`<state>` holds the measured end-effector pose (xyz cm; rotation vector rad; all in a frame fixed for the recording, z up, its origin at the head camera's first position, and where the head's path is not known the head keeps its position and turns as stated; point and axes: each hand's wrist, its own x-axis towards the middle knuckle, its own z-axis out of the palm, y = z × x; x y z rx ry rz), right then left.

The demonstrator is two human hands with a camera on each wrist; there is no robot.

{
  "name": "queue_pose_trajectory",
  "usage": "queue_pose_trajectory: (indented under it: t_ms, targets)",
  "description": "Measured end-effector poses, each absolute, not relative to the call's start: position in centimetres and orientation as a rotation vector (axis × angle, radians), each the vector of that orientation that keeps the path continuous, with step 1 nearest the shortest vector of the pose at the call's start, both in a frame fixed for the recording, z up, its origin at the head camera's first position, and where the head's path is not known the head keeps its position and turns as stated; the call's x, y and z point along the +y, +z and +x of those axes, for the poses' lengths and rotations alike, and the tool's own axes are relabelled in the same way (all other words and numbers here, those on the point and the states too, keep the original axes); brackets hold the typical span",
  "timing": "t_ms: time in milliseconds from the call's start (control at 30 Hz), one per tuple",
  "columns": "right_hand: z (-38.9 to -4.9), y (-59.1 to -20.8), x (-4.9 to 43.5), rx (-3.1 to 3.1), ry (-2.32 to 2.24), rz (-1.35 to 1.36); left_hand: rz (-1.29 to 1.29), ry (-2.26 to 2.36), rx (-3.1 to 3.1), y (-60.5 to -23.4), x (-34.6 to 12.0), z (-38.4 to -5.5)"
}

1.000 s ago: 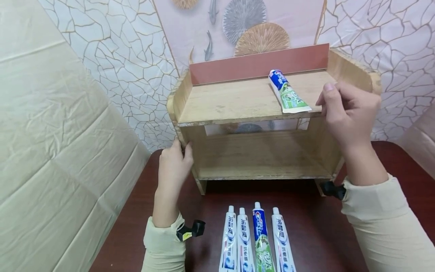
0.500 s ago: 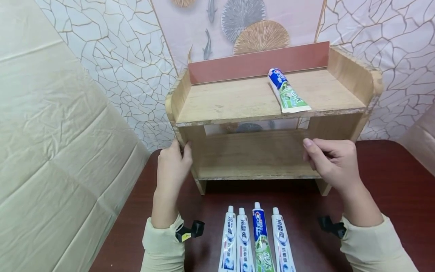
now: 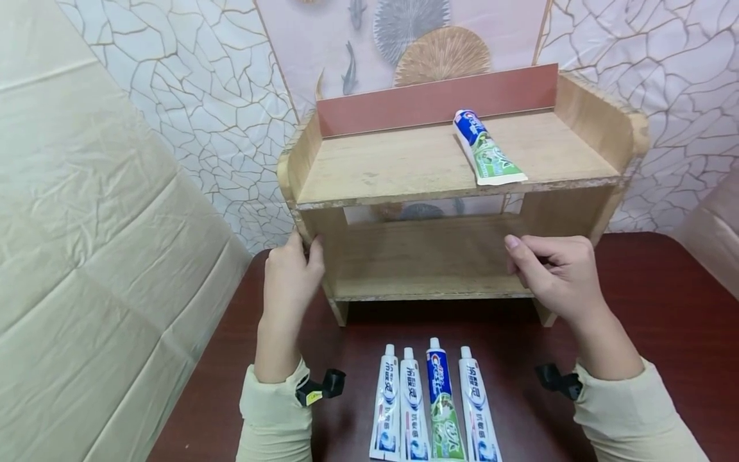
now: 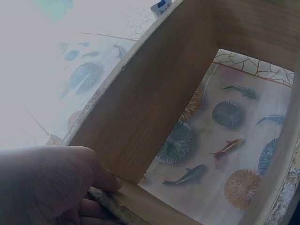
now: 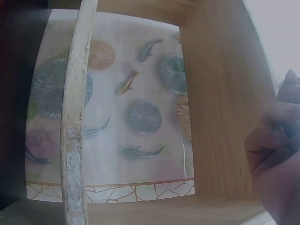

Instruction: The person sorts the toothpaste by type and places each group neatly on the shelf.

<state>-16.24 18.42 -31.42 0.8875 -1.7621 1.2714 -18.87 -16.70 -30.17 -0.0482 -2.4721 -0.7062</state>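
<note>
A small two-tier wooden shelf point(image 3: 369, 176) stands on the table. My left hand point(image 3: 291, 269) grips the edge of its left side panel, thumb on the inner face; the left wrist view shows the same hold. In front of the shelf's right side hovers my right hand point(image 3: 557, 273), fingers curled in, thumb against the index finger, nothing between them. On the top board lies a blue and green toothpaste tube point(image 3: 487, 151), cap end toward the back, its flat end at the front edge.
Several toothpaste tubes lie side by side before the shelf, caps pointing to it: white ones point(image 3: 385, 404) and a blue-green one point(image 3: 443, 404). A reddish strip point(image 3: 433, 99) backs the top board. The dark red table point(image 3: 664, 333) extends to both sides.
My right hand has come down and left from the top board's right end to before the lower opening. The left hand keeps its hold, and the tube on top stays put.
</note>
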Motion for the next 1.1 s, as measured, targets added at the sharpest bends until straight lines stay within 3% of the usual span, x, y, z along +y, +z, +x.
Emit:
queue_pose_trajectory:
  t_ms: [1100]
  targets:
    - [-16.1, -33.6, 17.5, -2.381, 1.197, 1.06, -0.05, -0.708, -2.471, -30.2, -16.6, -18.7]
